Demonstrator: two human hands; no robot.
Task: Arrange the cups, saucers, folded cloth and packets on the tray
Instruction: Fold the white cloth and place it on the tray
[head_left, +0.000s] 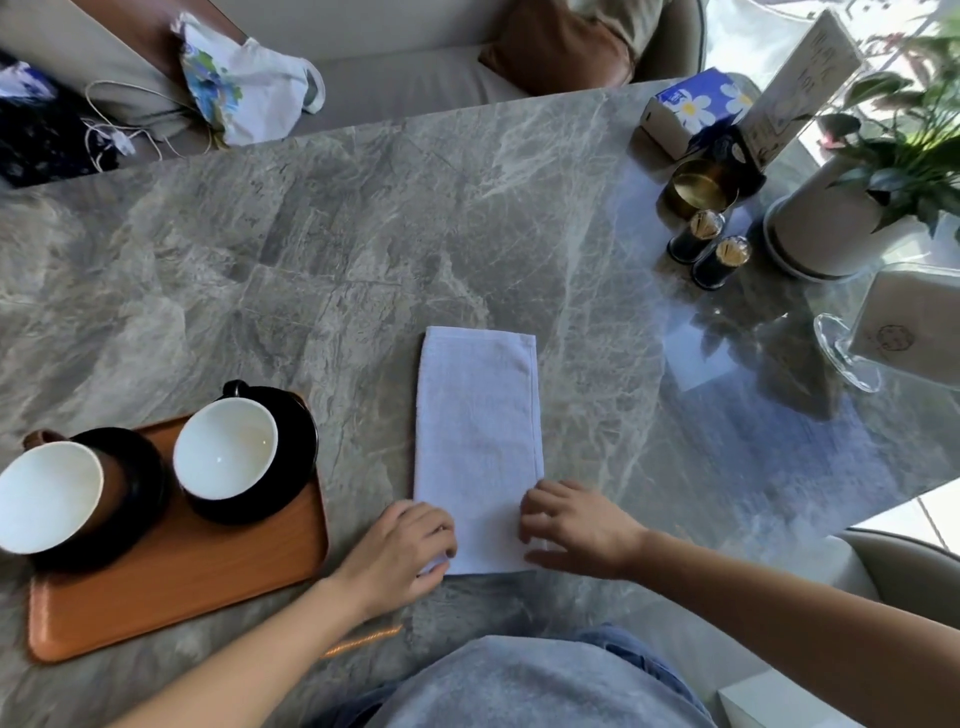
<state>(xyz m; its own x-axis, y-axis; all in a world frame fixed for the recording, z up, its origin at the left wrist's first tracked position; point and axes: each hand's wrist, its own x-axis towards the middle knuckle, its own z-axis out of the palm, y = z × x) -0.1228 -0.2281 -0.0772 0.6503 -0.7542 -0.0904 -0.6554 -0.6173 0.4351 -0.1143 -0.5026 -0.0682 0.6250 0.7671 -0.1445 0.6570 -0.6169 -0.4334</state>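
Note:
A white cloth (478, 431), folded into a long strip, lies flat on the grey marble table (322, 249). My left hand (405, 545) grips its near left corner, and my right hand (576, 525) rests with curled fingers on its near right corner. To the left sits an orange-brown tray (197, 582). On it stand two white-lined cups: a black one (228, 447) on a black saucer (296, 457) and a brown one (47, 499) on a second black saucer (140, 478). No packets are visible.
At the back right stand a brass tin (701, 187), two dark toothpick holders (709, 249), a tissue box (691, 109), a menu card, a potted plant (841, 218) and a glass stand (852, 353). A sofa with bags lies beyond the far edge.

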